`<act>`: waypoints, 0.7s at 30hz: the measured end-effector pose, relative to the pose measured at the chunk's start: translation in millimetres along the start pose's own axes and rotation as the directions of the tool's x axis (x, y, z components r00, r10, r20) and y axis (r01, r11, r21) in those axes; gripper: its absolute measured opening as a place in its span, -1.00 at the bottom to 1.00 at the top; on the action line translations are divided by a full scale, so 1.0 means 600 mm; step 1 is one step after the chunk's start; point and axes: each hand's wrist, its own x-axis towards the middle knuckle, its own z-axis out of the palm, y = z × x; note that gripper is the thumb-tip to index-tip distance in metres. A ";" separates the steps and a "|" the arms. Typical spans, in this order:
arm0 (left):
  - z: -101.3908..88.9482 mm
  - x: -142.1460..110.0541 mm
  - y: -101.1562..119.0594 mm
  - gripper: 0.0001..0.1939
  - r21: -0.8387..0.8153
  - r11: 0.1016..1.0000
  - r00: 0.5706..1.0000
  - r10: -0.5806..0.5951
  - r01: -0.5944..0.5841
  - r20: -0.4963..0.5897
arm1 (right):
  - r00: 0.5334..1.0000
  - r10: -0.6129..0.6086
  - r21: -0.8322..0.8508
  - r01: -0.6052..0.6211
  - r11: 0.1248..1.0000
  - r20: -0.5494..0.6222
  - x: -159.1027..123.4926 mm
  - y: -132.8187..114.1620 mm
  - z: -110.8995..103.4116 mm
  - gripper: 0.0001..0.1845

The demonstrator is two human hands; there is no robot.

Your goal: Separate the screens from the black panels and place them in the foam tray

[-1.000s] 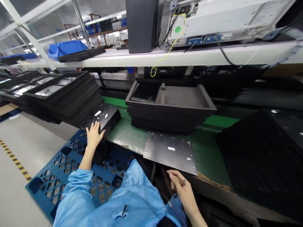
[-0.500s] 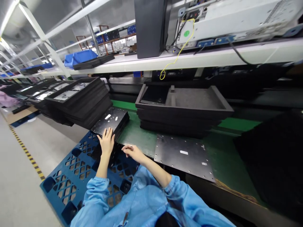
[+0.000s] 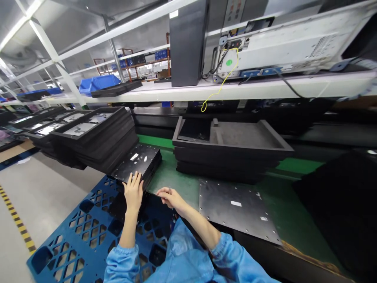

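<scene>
My left hand (image 3: 134, 192) lies with its fingers stretched over the near edge of a stack of black metal plates (image 3: 138, 159). White labels and small holes mark the top plate. To the right, my right hand (image 3: 174, 201) is closed, its fingers curled at the front edge of the green bench; anything inside them is too small or hidden to make out. Farther right, a single black metal plate (image 3: 235, 208) with white labels and holes along its edges lies flat, slightly over the bench edge.
Black foam trays (image 3: 232, 153) are stacked behind the single plate, the top one holding a dark panel. More foam tray stacks (image 3: 94, 137) stand at left. A blue pallet (image 3: 85, 220) is on the floor. A white shelf (image 3: 159, 92) runs above the green bench (image 3: 173, 165).
My view has tilted up, so the bench sits lower in the picture. My left hand stays on the plate stack. My right fingers have curled in more at the bench edge.
</scene>
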 end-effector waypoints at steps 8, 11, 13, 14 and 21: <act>-0.032 -0.004 0.021 -0.53 -0.076 0.997 0.998 -0.028 0.024 -0.055 | 0.998 0.060 0.061 -0.059 0.996 -0.030 0.079 -0.044 0.050 -0.37; -0.029 -0.039 0.034 -0.53 -0.068 0.998 0.999 -0.015 0.012 -0.046 | 0.995 0.074 0.193 -0.060 0.979 -0.066 0.129 -0.070 0.067 -0.49; -0.029 -0.065 0.044 -0.51 -0.059 0.998 0.999 0.012 -0.014 -0.044 | 0.986 0.078 0.249 -0.039 0.968 -0.149 0.154 -0.081 0.074 -0.53; -0.031 -0.078 0.049 -0.49 -0.055 0.998 0.999 0.028 -0.030 -0.046 | 0.978 0.081 0.255 -0.030 0.967 -0.193 0.162 -0.083 0.076 -0.52; -0.068 -0.175 0.075 -0.24 -0.066 0.976 0.974 0.197 -0.205 -0.112 | 0.956 0.078 0.309 0.014 0.951 -0.282 0.077 -0.037 0.078 -0.47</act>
